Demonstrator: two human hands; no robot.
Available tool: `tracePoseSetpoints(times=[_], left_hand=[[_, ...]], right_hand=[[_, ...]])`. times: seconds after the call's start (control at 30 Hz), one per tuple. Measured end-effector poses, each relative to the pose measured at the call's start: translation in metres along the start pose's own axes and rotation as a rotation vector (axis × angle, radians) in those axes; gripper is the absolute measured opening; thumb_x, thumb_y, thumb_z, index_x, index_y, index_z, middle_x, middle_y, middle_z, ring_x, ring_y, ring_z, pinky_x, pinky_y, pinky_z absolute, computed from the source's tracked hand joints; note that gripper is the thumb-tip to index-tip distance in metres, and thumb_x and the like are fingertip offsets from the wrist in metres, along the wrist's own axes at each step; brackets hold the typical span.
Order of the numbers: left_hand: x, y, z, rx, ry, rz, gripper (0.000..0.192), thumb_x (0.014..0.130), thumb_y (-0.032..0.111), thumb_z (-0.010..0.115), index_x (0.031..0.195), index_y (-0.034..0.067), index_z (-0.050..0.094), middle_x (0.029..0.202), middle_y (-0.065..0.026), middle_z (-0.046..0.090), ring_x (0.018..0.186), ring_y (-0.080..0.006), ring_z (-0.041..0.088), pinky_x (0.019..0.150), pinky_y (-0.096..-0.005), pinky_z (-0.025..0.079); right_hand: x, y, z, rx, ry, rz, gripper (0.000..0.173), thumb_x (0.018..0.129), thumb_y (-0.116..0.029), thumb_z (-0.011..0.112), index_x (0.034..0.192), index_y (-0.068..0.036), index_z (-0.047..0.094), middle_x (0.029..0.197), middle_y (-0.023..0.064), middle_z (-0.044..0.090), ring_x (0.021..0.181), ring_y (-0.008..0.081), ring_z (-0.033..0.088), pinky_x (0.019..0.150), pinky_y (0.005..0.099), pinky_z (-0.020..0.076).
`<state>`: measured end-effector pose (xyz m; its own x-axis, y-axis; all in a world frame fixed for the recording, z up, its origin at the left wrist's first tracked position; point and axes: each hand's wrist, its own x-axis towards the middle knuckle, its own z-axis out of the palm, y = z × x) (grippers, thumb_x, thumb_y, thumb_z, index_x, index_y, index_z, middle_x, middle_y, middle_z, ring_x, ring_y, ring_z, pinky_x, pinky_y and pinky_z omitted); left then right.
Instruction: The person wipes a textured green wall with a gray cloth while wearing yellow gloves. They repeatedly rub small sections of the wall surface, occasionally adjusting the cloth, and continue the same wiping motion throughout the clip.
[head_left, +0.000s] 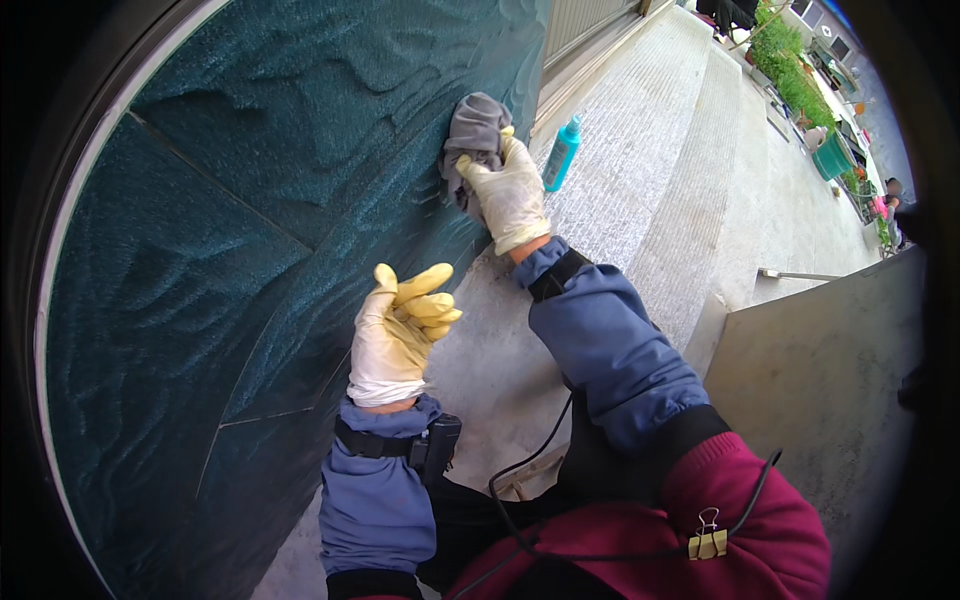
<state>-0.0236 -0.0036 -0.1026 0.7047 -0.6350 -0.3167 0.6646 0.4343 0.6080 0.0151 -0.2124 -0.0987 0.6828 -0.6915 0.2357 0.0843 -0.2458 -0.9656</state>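
My right hand (506, 187), in a pale rubber glove, grips a bunched grey cloth (480, 124) against a dark teal panel (247, 180) with a rippled surface and thin line seams. Lower and to the left, my left hand (405, 330), in a white and yellow glove, is held in front of the panel with its fingers curled apart and nothing in them. A turquoise bottle (561, 156) with a cap is on the pale paving just right of my right hand.
Ribbed pale paving (637, 150) runs along a wall with a shutter-like panel (589, 26). A grey slab (817, 375) stands at the right. Farther off are a green bucket (832, 156), plants (787, 56) and a person (891, 202). A black cable (525, 461) crosses my lap.
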Motion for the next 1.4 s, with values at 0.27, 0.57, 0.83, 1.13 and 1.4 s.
tracePoseSetpoints(times=[0.27,0.57,0.83,1.13,1.4], left_hand=[[0.020,-0.028,-0.012,-0.235,0.279,0.047,0.036,0.105,0.032,0.039,0.103,0.005,0.063,0.079,-0.0100,0.068,0.066,-0.0226,0.067,0.059,-0.0320,0.055],[0.015,-0.027,-0.022,0.119,0.150,-0.051,0.050,0.106,0.039,0.038,0.126,-0.002,0.059,0.106,-0.0114,0.071,0.081,-0.0226,0.068,0.075,-0.0324,0.055],[0.021,-0.034,-0.014,0.066,0.308,-0.003,0.050,0.105,0.042,0.042,0.125,0.000,0.061,0.107,-0.0137,0.071,0.088,-0.0244,0.069,0.077,-0.0340,0.054],[0.031,-0.053,-0.033,0.185,0.400,0.113,0.031,0.099,0.034,0.054,0.117,0.010,0.063,0.110,-0.0102,0.069,0.097,-0.0274,0.067,0.086,-0.0429,0.050],[0.012,-0.031,-0.005,0.102,0.276,0.003,0.039,0.105,0.036,0.043,0.124,0.006,0.058,0.122,-0.0177,0.066,0.098,-0.0278,0.068,0.080,-0.0356,0.051]], right_hand=[[-0.060,-0.029,0.020,-0.055,-0.228,-0.694,0.035,0.066,-0.013,0.080,0.097,-0.008,0.064,0.092,0.0119,0.062,0.084,0.0351,0.064,0.071,0.0417,0.0536],[-0.020,-0.003,0.006,-0.196,0.058,-0.334,0.035,0.077,-0.010,0.074,0.110,-0.005,0.064,0.096,0.0143,0.068,0.088,0.0309,0.068,0.078,0.0375,0.0539],[-0.046,-0.018,0.022,0.086,-0.057,-0.182,0.032,0.078,-0.014,0.078,0.104,-0.003,0.063,0.090,0.0128,0.065,0.080,0.0264,0.066,0.076,0.0344,0.0533],[-0.073,-0.027,0.020,-0.289,-0.401,-0.826,0.034,0.064,-0.006,0.071,0.098,-0.013,0.070,0.090,0.0095,0.065,0.085,0.0327,0.065,0.073,0.0427,0.0544],[-0.026,0.003,0.009,0.123,-0.081,-0.105,0.036,0.082,-0.012,0.077,0.112,0.000,0.062,0.095,0.0081,0.069,0.084,0.0125,0.064,0.077,0.0275,0.0522]])
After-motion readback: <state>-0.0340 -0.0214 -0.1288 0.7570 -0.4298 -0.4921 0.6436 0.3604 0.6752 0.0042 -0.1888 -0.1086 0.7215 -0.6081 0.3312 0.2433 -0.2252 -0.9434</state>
